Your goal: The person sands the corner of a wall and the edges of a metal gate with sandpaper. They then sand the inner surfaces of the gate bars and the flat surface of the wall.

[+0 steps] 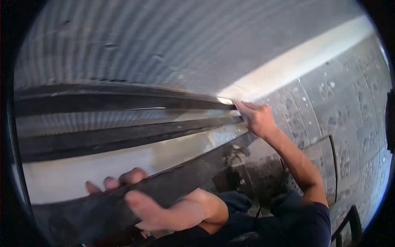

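A long dark flat bar point(185, 171) crosses the lower part of the head view, slanting up to the right. My left hand point(164, 212) wraps around it near its lower left end, with the thumb in front and the fingertips showing over its far edge. Two more dark bars, an upper one point(103, 103) and a lower one point(103, 136), run side by side beyond it. At their right ends my right hand point(258, 119) is closed, fingers pressed against a thin greyish piece that I cannot make out.
A pale frayed clump point(236, 156) shows at the right part of the near bar. Grey corrugated sheet point(123, 45) stands behind the bars, with a pale strip point(304, 53) along its base. Patterned floor tiles point(329, 103) spread to the right. A black frame point(349, 226) sits at lower right.
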